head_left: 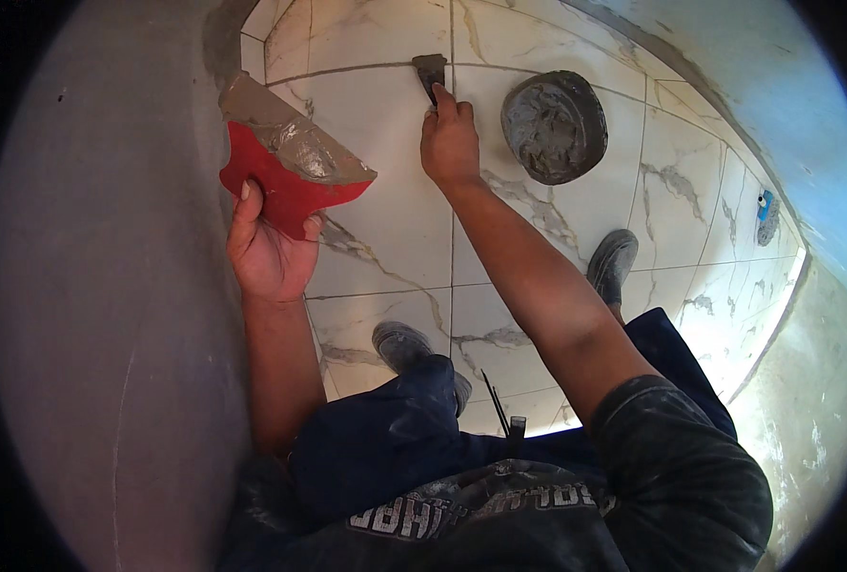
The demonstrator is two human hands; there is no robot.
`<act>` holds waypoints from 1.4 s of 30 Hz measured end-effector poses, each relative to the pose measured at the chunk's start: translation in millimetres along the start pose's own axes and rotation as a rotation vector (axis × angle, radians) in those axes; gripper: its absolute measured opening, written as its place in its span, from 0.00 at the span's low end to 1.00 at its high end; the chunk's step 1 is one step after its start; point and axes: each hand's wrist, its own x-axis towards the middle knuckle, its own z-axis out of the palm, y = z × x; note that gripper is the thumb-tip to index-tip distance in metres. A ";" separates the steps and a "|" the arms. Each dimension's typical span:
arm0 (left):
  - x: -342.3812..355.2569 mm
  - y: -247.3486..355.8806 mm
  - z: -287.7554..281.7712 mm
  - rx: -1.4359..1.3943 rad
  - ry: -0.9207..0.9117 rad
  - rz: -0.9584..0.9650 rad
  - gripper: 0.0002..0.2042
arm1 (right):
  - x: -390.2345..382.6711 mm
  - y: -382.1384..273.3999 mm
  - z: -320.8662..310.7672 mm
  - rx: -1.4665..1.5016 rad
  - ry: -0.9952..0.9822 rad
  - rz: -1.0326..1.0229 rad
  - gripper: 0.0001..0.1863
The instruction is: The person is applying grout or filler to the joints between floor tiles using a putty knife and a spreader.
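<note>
In my left hand (273,250) is a wide plastering spatula (290,172), its red handle between thumb and fingers. Grey-brown plaster is smeared along its broad blade, close to the left wall. My right hand (450,141), arm stretched forward, grips a small putty knife (431,71) whose blade is coated with grey paste. Right of that hand, a dark round bucket (557,129) stands on the floor with wet grey paste inside. The two tools are apart from each other, and neither touches the bucket.
A grey plastered wall (109,286) rises close on my left, and another wall (776,86) curves along the right. White marbled tiles (385,229) cover the floor. A blue-and-grey brush-like thing (766,217) lies at the far right. My shoes (614,262) are on the tiles.
</note>
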 end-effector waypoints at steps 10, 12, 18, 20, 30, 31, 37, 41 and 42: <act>2.4 7.8 -6.0 -0.083 -0.068 -0.008 0.16 | -2.9 -7.6 8.1 -0.065 -0.025 0.125 0.25; 2.8 7.6 -6.3 -0.086 -0.076 -0.001 0.16 | -8.1 -8.2 5.8 -0.068 -0.051 0.154 0.25; 1.7 10.2 -7.0 -0.043 -0.037 0.034 0.16 | -3.8 -15.2 -12.3 -0.070 0.008 0.078 0.23; 4.0 8.1 -7.9 -0.057 -0.064 0.018 0.16 | 15.5 -13.0 -15.3 -0.074 0.014 0.091 0.22; 4.0 9.8 -12.1 -0.073 -0.116 0.017 0.17 | 2.0 -26.1 -14.8 -0.111 -0.131 0.179 0.21; 6.1 9.0 -11.6 -0.075 -0.116 0.019 0.17 | 9.9 -30.2 -14.5 -0.106 -0.113 0.147 0.21; 6.4 8.1 -11.6 -0.076 -0.099 0.039 0.17 | 5.3 -35.8 2.7 -0.102 -0.142 0.176 0.21; 3.2 11.4 -14.5 -0.073 -0.072 0.028 0.17 | -5.7 -41.7 1.6 -0.099 -0.156 0.156 0.21; 4.2 10.4 -13.9 -0.074 -0.071 0.026 0.17 | 0.7 -41.3 2.5 -0.100 -0.157 0.158 0.21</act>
